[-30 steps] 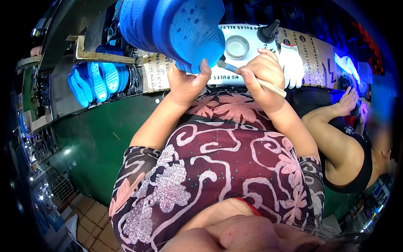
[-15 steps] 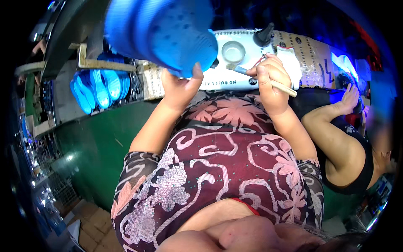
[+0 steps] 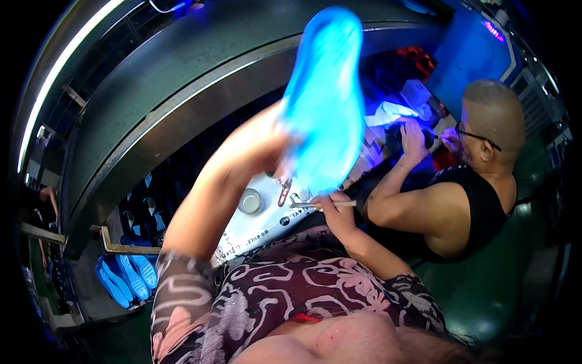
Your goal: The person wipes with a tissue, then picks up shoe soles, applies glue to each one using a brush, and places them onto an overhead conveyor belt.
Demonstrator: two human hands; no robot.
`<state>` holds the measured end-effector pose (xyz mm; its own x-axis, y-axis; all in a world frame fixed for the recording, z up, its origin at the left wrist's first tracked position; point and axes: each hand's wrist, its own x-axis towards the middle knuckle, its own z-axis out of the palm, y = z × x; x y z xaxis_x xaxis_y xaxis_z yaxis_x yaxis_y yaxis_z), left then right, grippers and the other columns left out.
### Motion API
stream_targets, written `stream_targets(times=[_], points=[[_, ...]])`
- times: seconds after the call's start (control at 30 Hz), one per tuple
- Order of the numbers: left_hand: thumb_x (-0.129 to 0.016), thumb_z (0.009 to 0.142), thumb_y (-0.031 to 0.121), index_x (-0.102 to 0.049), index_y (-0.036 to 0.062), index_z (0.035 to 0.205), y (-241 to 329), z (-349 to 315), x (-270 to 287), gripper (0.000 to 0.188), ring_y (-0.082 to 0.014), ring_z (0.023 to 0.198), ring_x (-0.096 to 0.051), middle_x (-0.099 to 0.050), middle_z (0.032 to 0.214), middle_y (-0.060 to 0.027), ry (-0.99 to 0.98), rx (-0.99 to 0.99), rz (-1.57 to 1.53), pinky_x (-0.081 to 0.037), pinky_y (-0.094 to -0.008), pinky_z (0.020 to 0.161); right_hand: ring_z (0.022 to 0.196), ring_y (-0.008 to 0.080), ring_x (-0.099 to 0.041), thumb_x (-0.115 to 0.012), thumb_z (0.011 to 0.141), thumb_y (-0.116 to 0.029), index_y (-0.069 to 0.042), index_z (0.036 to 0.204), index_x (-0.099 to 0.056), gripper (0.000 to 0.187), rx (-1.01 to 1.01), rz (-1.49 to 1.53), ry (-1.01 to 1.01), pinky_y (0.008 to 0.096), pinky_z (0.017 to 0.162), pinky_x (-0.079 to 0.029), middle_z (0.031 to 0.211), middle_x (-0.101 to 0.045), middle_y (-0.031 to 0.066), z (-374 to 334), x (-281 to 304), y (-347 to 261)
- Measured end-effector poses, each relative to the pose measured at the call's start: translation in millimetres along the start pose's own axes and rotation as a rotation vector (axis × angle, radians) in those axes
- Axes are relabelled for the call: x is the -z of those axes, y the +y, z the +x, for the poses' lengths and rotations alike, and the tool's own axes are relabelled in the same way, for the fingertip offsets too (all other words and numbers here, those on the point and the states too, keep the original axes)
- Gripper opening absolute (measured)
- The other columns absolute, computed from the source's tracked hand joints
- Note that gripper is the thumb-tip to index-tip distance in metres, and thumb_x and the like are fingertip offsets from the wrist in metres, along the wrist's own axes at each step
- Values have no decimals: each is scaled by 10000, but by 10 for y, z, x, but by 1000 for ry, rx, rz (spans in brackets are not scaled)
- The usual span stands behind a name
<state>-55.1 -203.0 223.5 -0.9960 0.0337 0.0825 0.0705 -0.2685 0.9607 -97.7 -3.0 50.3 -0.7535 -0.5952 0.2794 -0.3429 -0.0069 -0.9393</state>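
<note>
Nearest my remote lens, the wearer's floral-patterned top [image 3: 285,285] fills the foreground, both arms reaching outward past it. The right hand [image 3: 337,217] is closed, its thumb and fingers pinching the pale handle of a brush [image 3: 304,205], whose bristle end points left above a printed white sheet [image 3: 257,233]. On that sheet I find a round, grey, shallow dish [image 3: 250,212], open at the top; its inside looks pale and greyish, and I cannot tell from here what, if anything, it holds. A small dark-red object [image 3: 284,193] lies between dish and brush, too small for me to identify.

Raised above the sheet, the left hand [image 3: 277,142] is curled shut on the edge of a blue shoe sole [image 3: 330,103], which stands nearly upright and glows under bright light. Blur hides the exact finger placement. The sole's lower end hangs just above the right hand in my view; whether it touches the brush, I cannot tell.

Off to the left, blue soles [image 3: 124,280] lean side by side next to a wooden rail [image 3: 130,249]; I cannot make out whether a bin contains them.

Farther right, a co-worker [image 3: 454,206] in black bends over a dark item. Beyond the raised sole runs a long metal-edged bench [image 3: 242,67], with a blue cabinet [image 3: 470,54] behind.
</note>
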Motion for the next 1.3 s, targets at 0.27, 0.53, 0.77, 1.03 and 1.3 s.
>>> stream_targets(times=[0.27, 0.53, 0.77, 1.03, 1.3], points=[[-571, 886, 239, -302, -3, 1290, 294, 1626, -161, 542, -331, 848, -626, -545, 1045, -275, 211, -249, -727, -576, -341, 692, 602, 140, -521, -458, 928, -154, 35, 723, -606, 316, -98, 7, -68, 259, 598, -403, 648, -563, 71, -101, -52, 41], [-592, 866, 311, -539, 43, 1119, -1395, -1765, 770, 372, -201, 844, -624, -616, 954, -111, 821, 206, -162, -517, -316, 770, 593, 119, -515, -434, 952, -196, 24, 739, -601, 348, -105, 36, -135, 255, 607, -427, 646, -574, 56, -135, -301, 164], [-709, 750, 387, -420, 64, 1262, -1992, -4897, 507, 671, -239, 1055, -480, -453, 1211, -128, 1936, 205, -546, -460, -375, 828, 620, 140, -498, -350, 981, -284, 23, 749, -587, 452, -174, 152, -332, 312, 842, -407, 644, -555, 77, -30, -881, -176], [-730, 731, 401, -352, 17, 1351, -2040, -6588, 1155, 821, -234, 1059, -491, -481, 1221, -145, 2366, 4, -194, -439, -360, 844, 825, 220, -516, -326, 963, -263, 30, 854, -638, 441, 403, 116, -975, 316, 792, -405, 886, -540, 123, 85, -2222, -873], [-710, 735, 381, -488, -44, 1237, -1347, -6699, 2307, 694, -304, 1069, -572, -572, 1173, -215, 1963, 397, 910, -450, -357, 890, 1043, 318, -510, -484, 890, -85, -126, 1315, -436, 430, 485, -55, -1577, 337, 915, -417, 1137, -500, 176, -549, -3858, -1218]])
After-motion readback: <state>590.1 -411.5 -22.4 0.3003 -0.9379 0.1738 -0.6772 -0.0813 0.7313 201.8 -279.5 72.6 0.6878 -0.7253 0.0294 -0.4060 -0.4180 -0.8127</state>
